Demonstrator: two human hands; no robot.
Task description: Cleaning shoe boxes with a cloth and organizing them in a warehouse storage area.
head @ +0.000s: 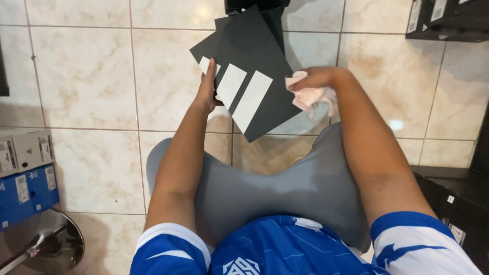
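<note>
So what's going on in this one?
A seated person in grey shorts and a blue-and-white shirt holds a black box lid with three white stripes above a tiled floor. The left hand grips the lid's left edge, tilting it. The right hand presses a pale pink cloth against the lid's right edge. Stacked boxes, grey over blue, sit at the left, with black boxes at the upper right.

lid btwn hands, boxes left
</note>
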